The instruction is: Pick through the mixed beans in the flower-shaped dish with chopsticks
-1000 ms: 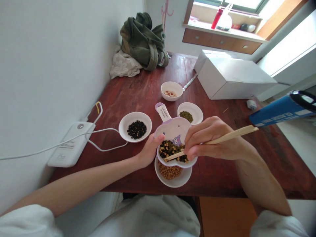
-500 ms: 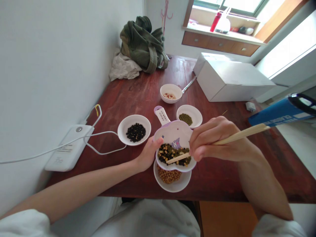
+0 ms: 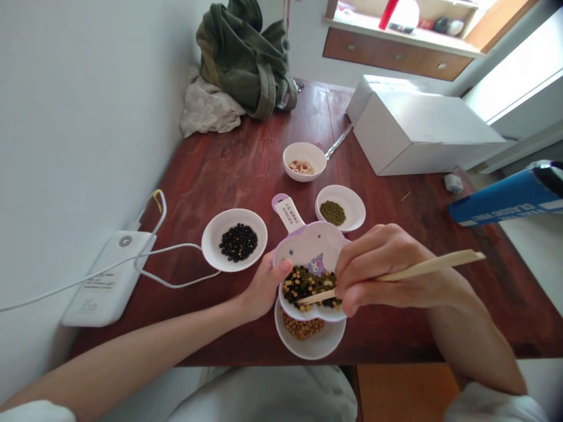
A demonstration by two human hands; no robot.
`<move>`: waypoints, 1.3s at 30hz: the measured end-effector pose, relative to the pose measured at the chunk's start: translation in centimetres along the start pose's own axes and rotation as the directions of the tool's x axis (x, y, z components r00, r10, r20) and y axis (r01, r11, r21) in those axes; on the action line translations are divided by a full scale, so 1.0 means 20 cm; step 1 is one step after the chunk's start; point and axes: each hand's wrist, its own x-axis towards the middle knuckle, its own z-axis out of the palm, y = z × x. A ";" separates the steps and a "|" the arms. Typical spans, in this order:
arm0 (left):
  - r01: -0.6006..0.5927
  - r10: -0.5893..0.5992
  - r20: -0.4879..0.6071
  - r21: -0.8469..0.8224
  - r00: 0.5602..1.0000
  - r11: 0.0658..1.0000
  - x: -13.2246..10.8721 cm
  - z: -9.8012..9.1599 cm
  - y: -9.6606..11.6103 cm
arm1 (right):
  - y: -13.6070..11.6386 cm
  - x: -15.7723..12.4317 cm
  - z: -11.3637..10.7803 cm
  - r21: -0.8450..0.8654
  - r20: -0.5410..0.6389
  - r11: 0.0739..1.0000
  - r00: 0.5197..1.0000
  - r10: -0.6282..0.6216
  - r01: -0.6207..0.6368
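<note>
My left hand (image 3: 264,287) grips the left rim of a lilac-edged cartoon bowl (image 3: 308,249) with a handle, tilted over a white dish of yellow beans (image 3: 308,343). The bowl holds mixed black, green and yellow beans (image 3: 308,282). My right hand (image 3: 382,269) is closed on wooden chopsticks (image 3: 422,266), whose tips rest in the mixed beans.
On the red-brown table (image 3: 246,170) stand white dishes of black beans (image 3: 235,240), green beans (image 3: 339,208) and pale beans (image 3: 304,161). A white charger with cable (image 3: 105,281) lies left. A white box (image 3: 422,135) and a green bag (image 3: 248,58) sit behind. A blue object (image 3: 505,196) juts in right.
The view has tipped down a little, so everything sits slightly lower and closer. Both hands keep their grips; the chopstick tips have shifted slightly within the mixed beans.
</note>
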 end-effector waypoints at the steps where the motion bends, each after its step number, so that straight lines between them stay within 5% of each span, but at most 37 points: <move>1: 0.005 -0.005 -0.004 0.005 1.000 1.000 0.00 0.00 0.00 | 0.01 0.00 0.00 0.012 -0.003 1.000 1.000 0.006 -0.006; 16: 0.032 -0.032 -0.011 0.042 0.999 0.999 -0.01 -0.01 0.02 | 0.11 0.00 0.02 0.124 -0.014 0.992 1.000 -0.004 0.006; 30: -0.046 0.044 0.071 0.031 0.996 0.998 0.00 0.02 0.03 | 0.07 -0.01 0.06 0.117 -0.104 0.987 0.990 -0.098 0.110; 39: -0.003 0.001 0.060 0.032 0.998 0.999 0.00 0.02 0.04 | 0.05 -0.02 -0.01 0.043 -0.025 0.996 0.997 -0.076 0.077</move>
